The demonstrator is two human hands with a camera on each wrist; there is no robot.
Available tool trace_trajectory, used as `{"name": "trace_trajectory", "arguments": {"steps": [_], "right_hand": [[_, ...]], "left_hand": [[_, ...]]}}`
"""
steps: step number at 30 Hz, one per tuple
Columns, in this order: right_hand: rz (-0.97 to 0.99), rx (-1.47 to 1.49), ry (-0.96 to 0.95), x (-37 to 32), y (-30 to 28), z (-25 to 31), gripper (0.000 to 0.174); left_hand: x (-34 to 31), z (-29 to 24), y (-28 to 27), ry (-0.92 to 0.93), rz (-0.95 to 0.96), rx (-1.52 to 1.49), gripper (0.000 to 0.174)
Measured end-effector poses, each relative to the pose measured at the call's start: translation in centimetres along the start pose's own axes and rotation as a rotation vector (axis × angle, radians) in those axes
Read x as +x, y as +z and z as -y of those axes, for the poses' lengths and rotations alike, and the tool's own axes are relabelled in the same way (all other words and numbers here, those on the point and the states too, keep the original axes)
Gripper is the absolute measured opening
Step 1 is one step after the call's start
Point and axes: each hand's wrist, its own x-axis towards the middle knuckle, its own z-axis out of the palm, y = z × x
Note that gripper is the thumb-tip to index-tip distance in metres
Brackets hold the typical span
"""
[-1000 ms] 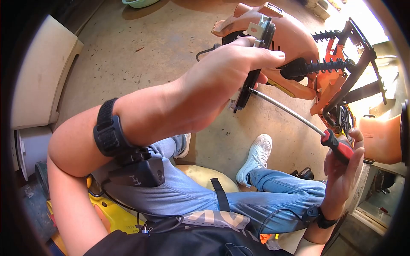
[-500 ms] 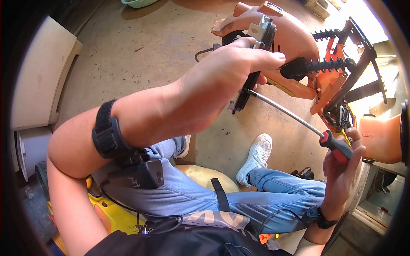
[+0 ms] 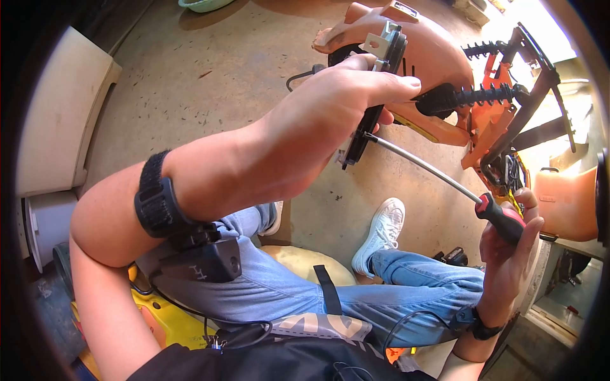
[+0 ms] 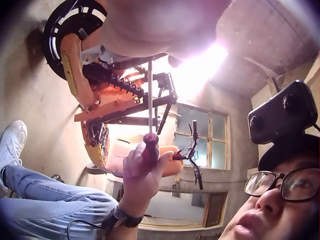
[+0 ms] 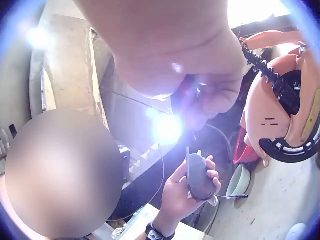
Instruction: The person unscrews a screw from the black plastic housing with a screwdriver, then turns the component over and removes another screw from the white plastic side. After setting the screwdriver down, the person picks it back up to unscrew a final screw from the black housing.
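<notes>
My left hand (image 3: 356, 95) grips a flat black part (image 3: 370, 124) with a white bracket at its top, held upright in front of me. My right hand (image 3: 511, 238) holds the red-and-black handle of a long screwdriver (image 3: 426, 166), whose tip meets the lower edge of the part. The left wrist view shows the screwdriver (image 4: 149, 100) rising from my right hand (image 4: 142, 172) to the part. In the right wrist view my left hand (image 5: 192, 187) is wrapped round the dark part (image 5: 199, 177).
An orange machine (image 3: 438, 60) with a black ribbed handle and frame lies on the concrete floor beyond my hands. An orange can (image 3: 569, 203) stands at the right, a beige board (image 3: 63, 108) at the left. My legs and white shoe (image 3: 381, 232) stretch out below.
My left hand and the black part have shifted slightly up and left, and the screwdriver tip has followed. Both grips are unchanged.
</notes>
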Motion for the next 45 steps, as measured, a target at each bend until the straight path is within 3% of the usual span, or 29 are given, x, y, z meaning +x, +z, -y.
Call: {"name": "trace_trajectory", "arguments": {"steps": [2,4,8,11,13,17,19,22,26,28,29,32,34,37,41,43,45], "right_hand": [[-0.024,0.035,0.077,0.0,0.2,0.0,0.086],[0.049,-0.041,-0.118,0.3,1.0,0.0,0.084],[-0.05,0.004,-0.236,0.3,2.1,-0.2,0.084],[0.015,-0.039,-0.166,0.0,0.5,0.0,0.082],[0.0,0.047,0.032,0.0,-0.3,-0.2,0.077],[0.061,0.084,0.083,0.1,0.0,-0.2,0.072],[0.031,-0.019,-0.171,0.2,1.8,0.0,0.068],[0.046,0.005,-0.242,0.4,1.5,-0.4,0.067],[0.057,-0.062,-0.186,0.2,0.4,-0.1,0.068],[0.02,0.042,-0.01,-0.1,0.1,-0.1,0.068],[0.018,0.043,-0.01,-0.1,0.3,0.0,0.068],[0.067,0.057,-0.078,0.2,1.2,0.0,0.066],[0.019,-0.005,-0.28,0.5,2.1,-0.6,0.064],[0.046,0.009,-0.294,0.3,1.8,-0.4,0.062],[0.046,-0.079,-0.211,0.2,0.4,-0.2,0.062],[0.061,0.028,-0.021,0.0,-0.3,-0.4,0.061],[0.05,0.019,-0.056,0.0,0.0,-0.3,0.062]], "left_hand": [[0.0,0.0,0.0,0.001,0.005,0.0,0.031],[0.1,0.0,-0.1,-0.005,-0.006,0.008,0.031],[0.1,0.1,-0.2,-0.017,-0.025,0.011,0.031],[0.1,-0.1,-0.1,-0.031,-0.027,0.022,0.031],[0.0,0.0,0.0,-0.024,-0.015,0.02,0.031],[0.1,0.0,-0.1,-0.016,0.002,0.017,0.032],[0.1,0.1,-0.2,-0.017,-0.007,0.016,0.032],[0.1,0.1,-0.2,-0.014,-0.011,0.019,0.031],[0.1,0.0,-0.1,-0.013,-0.003,0.012,0.03],[0.1,0.0,0.0,-0.021,-0.006,0.013,0.03],[0.1,0.1,0.0,-0.026,-0.01,0.012,0.029],[0.1,0.1,-0.1,-0.003,-0.017,0.026,0.029],[0.1,0.1,-0.3,-0.028,-0.022,0.021,0.029],[0.4,0.4,-0.4,-0.032,-0.024,0.008,0.03],[0.3,0.2,-0.2,-0.024,-0.027,-0.002,0.03],[0.1,0.1,0.0,-0.03,-0.024,0.021,0.029],[0.1,0.1,0.0,-0.034,-0.022,0.041,0.029]]}}
